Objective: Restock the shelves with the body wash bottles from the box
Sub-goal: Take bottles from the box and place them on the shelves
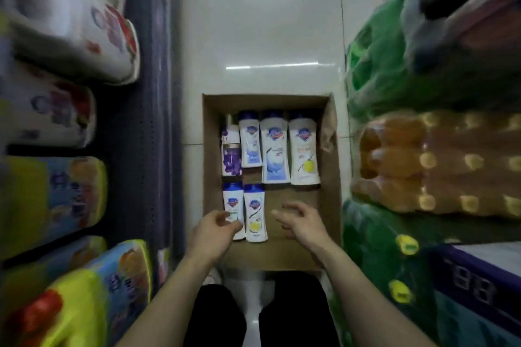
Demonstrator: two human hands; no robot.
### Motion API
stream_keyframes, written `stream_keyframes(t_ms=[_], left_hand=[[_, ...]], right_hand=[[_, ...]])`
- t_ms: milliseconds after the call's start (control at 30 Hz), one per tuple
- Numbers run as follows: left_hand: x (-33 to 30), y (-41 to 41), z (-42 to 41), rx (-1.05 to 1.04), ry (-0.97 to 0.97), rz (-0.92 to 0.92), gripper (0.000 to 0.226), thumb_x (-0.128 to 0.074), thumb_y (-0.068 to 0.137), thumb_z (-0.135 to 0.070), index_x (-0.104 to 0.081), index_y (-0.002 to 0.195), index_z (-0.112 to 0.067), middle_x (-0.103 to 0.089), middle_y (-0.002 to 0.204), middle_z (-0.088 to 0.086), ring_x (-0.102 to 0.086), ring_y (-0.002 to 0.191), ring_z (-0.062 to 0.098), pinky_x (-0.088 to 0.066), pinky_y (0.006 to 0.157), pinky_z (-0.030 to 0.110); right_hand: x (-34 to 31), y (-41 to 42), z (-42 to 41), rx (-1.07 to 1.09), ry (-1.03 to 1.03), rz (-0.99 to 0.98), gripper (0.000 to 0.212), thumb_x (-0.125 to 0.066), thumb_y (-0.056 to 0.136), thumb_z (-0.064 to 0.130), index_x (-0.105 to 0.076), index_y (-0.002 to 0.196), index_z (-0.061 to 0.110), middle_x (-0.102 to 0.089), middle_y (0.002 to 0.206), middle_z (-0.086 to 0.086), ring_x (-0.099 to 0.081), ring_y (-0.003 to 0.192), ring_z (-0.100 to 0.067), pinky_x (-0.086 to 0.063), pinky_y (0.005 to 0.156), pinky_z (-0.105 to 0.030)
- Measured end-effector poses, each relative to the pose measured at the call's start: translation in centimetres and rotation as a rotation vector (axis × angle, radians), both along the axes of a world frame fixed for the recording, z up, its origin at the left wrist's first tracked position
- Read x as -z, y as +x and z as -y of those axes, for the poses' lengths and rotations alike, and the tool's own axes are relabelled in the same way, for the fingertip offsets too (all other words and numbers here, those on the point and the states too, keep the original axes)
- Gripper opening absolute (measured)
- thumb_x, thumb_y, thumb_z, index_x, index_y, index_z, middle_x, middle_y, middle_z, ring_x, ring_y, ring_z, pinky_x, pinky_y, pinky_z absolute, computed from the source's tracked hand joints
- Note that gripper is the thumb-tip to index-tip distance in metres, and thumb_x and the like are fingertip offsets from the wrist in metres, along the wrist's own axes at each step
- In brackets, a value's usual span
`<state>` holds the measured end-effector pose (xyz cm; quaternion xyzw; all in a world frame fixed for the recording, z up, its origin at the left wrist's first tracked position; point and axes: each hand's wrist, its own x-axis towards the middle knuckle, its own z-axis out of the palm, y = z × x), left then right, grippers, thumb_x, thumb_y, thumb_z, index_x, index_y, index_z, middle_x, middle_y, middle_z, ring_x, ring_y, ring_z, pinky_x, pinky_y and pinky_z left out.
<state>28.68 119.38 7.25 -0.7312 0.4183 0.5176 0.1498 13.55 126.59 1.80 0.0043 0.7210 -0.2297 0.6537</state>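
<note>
An open cardboard box (332,177) lies on the floor between the shelves, with several body wash bottles flat inside. The far row holds a purple bottle (231,153), two white and blue bottles (250,144) (275,149) and a white bottle with a yellow lemon label (304,152). Two smaller white bottles (233,200) (255,213) lie in the near row. My left hand (215,231) hovers over the near left bottle with its fingers apart and curled. My right hand (301,220) hangs open over the box's bare bottom.
Packs of tissue rolls (64,31) fill the shelves on the left. On the right stand shrink-wrapped green (394,65) and orange (423,160) drink bottles and a blue crate (479,290). White tiled floor (267,36) runs ahead beyond the box.
</note>
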Motion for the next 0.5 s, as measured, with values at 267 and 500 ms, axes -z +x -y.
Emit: stream_keyframes(t_ms=[267, 500], left_hand=[[13.7, 0.4, -0.5, -0.113, 0.022, 0.007, 0.032, -0.060, 0.087, -0.021, -0.057, 0.119, -0.017, -0.066, 0.119, 0.005, -0.063, 0.106, 0.023, -0.050, 0.093, 0.040], [16.8, 0.9, -0.8, -0.032, -0.047, 0.168, 0.034, -0.054, 0.091, -0.016, -0.055, 0.124, -0.008, -0.062, 0.127, 0.011, -0.058, 0.115, 0.030, -0.044, 0.085, 0.034]], right_hand=[[11.8, 3.7, -0.6, -0.076, 0.009, 0.022, 0.063, -0.070, 0.083, 0.016, -0.042, 0.138, 0.004, -0.052, 0.138, -0.011, -0.056, 0.116, -0.019, -0.045, 0.067, -0.011], [15.7, 5.7, -0.8, -0.058, -0.008, 0.011, 0.044, -0.077, 0.074, 0.005, -0.055, 0.112, 0.012, -0.063, 0.093, 0.004, -0.065, 0.092, -0.019, -0.055, 0.084, -0.034]])
